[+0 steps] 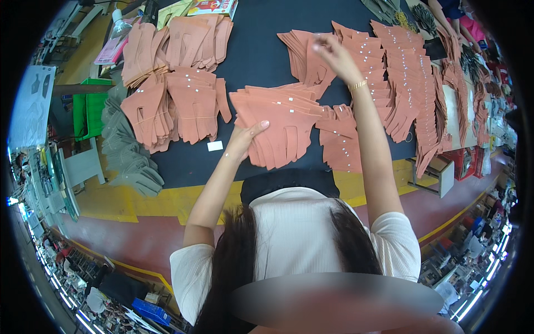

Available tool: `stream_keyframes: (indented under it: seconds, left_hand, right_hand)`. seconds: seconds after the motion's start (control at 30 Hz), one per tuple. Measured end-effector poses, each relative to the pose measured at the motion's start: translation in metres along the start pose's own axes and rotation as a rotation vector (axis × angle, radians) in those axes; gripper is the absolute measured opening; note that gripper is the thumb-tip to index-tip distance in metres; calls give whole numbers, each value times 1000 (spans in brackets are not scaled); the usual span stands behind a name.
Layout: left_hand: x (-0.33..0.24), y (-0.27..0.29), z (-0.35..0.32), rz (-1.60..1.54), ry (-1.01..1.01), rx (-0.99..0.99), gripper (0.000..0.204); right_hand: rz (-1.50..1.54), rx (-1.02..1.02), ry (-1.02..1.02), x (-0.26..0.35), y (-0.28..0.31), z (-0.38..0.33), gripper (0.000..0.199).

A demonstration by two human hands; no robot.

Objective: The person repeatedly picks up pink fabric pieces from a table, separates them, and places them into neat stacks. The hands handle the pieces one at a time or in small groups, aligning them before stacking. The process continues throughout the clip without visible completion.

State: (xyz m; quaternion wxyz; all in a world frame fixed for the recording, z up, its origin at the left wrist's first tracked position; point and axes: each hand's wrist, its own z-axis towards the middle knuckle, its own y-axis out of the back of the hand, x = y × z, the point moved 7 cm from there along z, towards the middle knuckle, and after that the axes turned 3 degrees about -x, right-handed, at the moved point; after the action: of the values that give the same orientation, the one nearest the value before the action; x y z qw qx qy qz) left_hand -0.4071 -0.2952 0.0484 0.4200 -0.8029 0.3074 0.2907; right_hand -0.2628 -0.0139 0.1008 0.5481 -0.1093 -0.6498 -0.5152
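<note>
A small white label (214, 146) is lying on the dark table (261, 33) — near a fanned stack of terracotta leather cut pieces (281, 125). The left hand (245, 136) is gripping that stack's edge; the right hand (334, 53) is reaching up — blurred, pinching one piece (311, 67).

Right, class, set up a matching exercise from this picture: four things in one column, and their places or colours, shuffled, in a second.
Things:
1. left hand
2. right hand
3. grey pieces
4. green crate

Places or colours:
A. raised over the far stacks
B. at the table's left edge, piled
C. on the fanned terracotta stack
D. left of the table

Pairs: 1-C, 2-A, 3-B, 4-D
</note>
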Motion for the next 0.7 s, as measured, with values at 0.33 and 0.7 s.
stream_keyframes:
  seconds: [0.33,0.7]
  left_hand:
    - [50,42,80,271,103,80,76]
    - [57,49,62,274,86,88,75]
  right_hand:
    - [-286,254,-143,-16,-67,-92,63]
    - [-477,342,-86,16,-96,-97,78]
